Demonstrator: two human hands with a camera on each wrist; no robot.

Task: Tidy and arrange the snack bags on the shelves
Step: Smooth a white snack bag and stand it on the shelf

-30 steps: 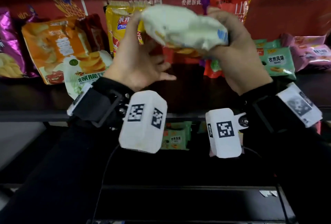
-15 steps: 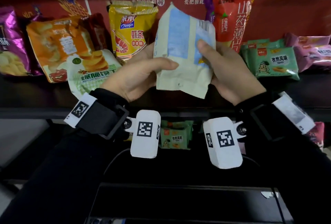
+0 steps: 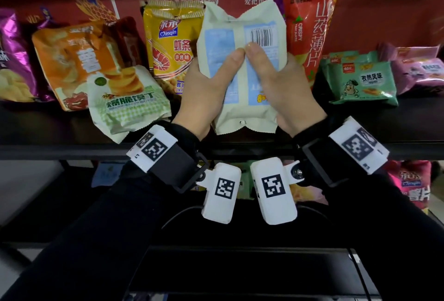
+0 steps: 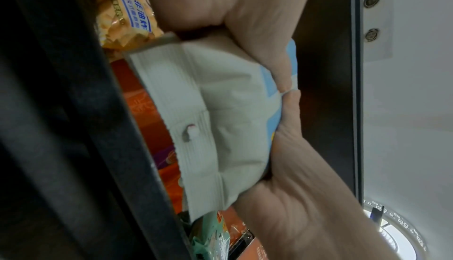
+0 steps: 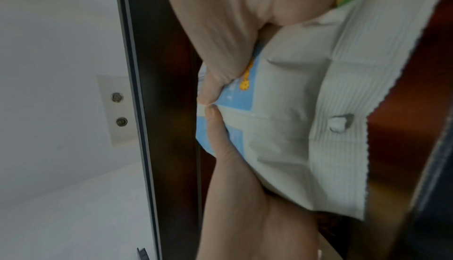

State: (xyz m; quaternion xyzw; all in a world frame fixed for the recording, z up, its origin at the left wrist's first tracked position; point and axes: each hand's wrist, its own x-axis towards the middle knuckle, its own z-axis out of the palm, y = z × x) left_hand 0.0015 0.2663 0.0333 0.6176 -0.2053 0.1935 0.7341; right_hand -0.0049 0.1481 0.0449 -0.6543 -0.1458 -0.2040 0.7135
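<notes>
Item: cream snack bag (image 3: 242, 36), back panel toward viewer, held upright above the shelf (image 3: 48, 130) front. Left hand (image 3: 204, 89) and right hand (image 3: 286, 89) grip its sides, thumbs meeting centre. Handling: turn printed face outward, then stand it between yellow bag (image 3: 168, 36) and red bag (image 3: 310, 19).

The head camera looks forward and down from above the forearms, facing the shelf (image 3: 72, 130) squarely; the cream bag (image 3: 242, 65) sits at the centre, other snack packs at ten and two o'clock, a lower shelf level toward six. The left wrist camera sits very close beneath the left hand (image 4: 306, 196), looking along the palm at the bag's crimped end (image 4: 196, 128), rolled sideways. The right wrist camera mirrors it below the right hand (image 5: 245, 215). All three share the bag and both thumbs meeting on it.
</notes>
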